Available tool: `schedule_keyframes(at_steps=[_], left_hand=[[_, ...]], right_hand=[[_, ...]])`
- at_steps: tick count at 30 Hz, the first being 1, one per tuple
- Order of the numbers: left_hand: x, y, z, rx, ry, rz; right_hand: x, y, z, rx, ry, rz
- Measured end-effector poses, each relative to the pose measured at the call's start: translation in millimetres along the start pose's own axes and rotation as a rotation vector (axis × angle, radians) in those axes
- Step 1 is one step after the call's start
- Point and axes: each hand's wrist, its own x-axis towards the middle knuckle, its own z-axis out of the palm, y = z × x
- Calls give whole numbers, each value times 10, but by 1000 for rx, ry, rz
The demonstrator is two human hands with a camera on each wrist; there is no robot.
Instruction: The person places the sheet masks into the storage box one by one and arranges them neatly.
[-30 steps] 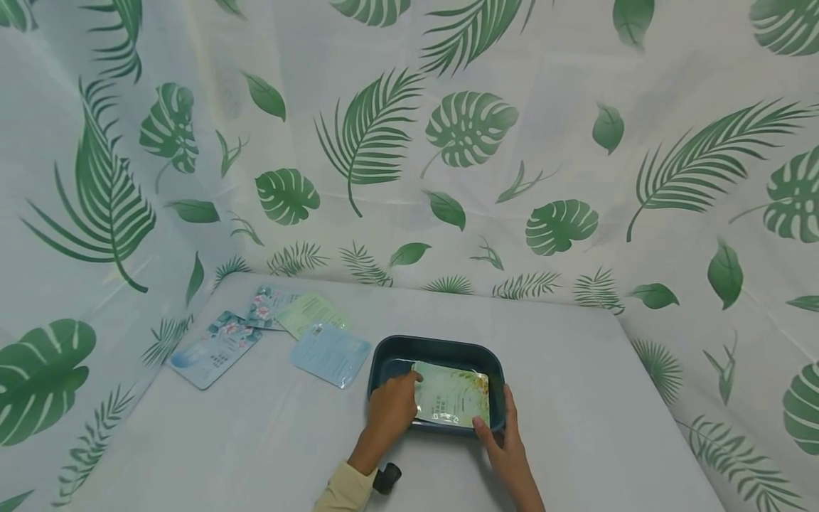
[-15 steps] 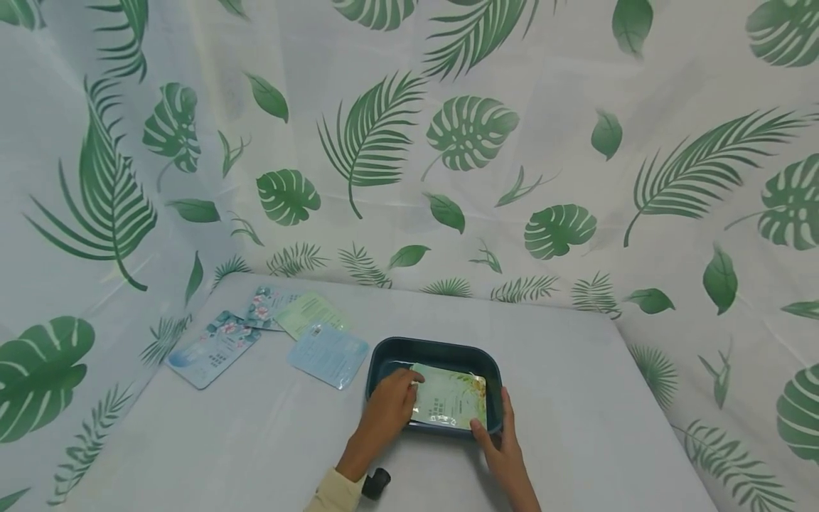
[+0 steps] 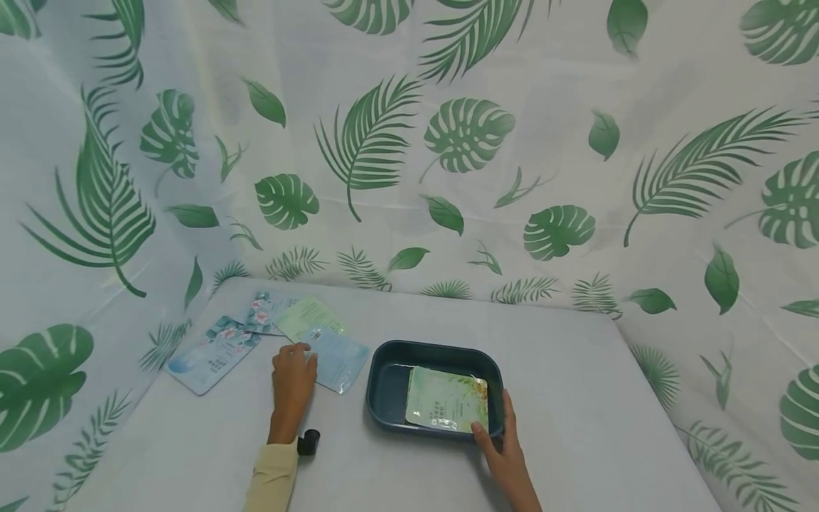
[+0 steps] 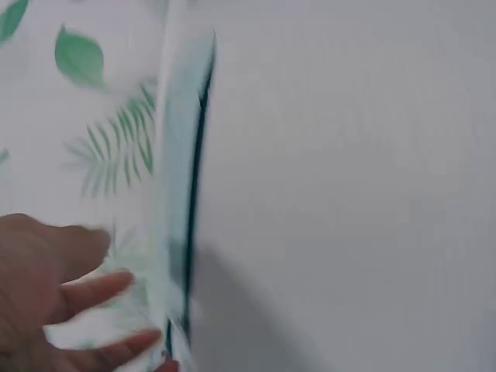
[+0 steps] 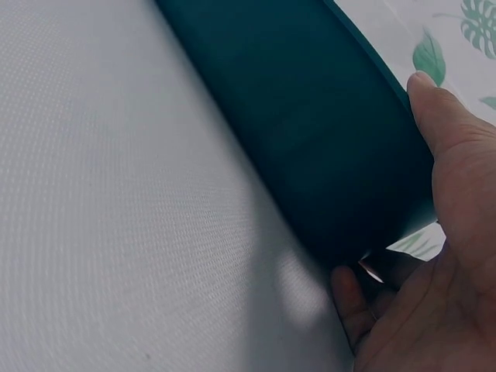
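In the head view a dark teal rectangular plastic tray (image 3: 388, 391) holds a shiny green sheet-mask packet (image 3: 448, 400) lying flat at its right side. My right hand (image 3: 507, 455) grips the tray's front right corner, thumb over the rim; the right wrist view shows the fingers (image 5: 353, 298) round its outer wall (image 5: 294, 116). My left hand (image 3: 293, 377) is at the left edge of a light blue mask packet (image 3: 340, 359), its fingers loosely bent. In the left wrist view those fingers (image 4: 93, 297) are spread apart beside pale packets seen nearly edge-on.
Behind the blue packet lie a pale green packet (image 3: 310, 318) and a flowered one (image 3: 265, 311), overlapping. Another flowered blue packet (image 3: 214, 354) lies farther left. A white-covered table (image 3: 563, 377) meets leaf-printed curtains (image 3: 473, 235) at the back and sides.
My left hand has left the green packet in the tray and moved left to the light blue packet. My right hand keeps its hold on the tray's corner.
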Motion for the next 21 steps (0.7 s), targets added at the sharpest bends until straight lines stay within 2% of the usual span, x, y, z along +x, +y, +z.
schedule_keyframes(at_steps=[2,3,7,10,16,21], left_hand=[[18,-108,-14,20,-49,-65],[25,-141,-14,27,-73,-75],[65,-160,39,40,-117,-36],[94,-103,87,61,-103,-9],[106,-32,105,63,-68,-48],[108,-60,65,-2,-36,-77]], right_hand=[[-8,8,-2,1,-4,7],[-12,7,-3,7,-5,6],[-6,-5,-3,16,-4,-9],[-2,-14,-14,24,-1,-17],[-15,-10,-16,25,-5,3],[-16,-10,-17,19,0,12]])
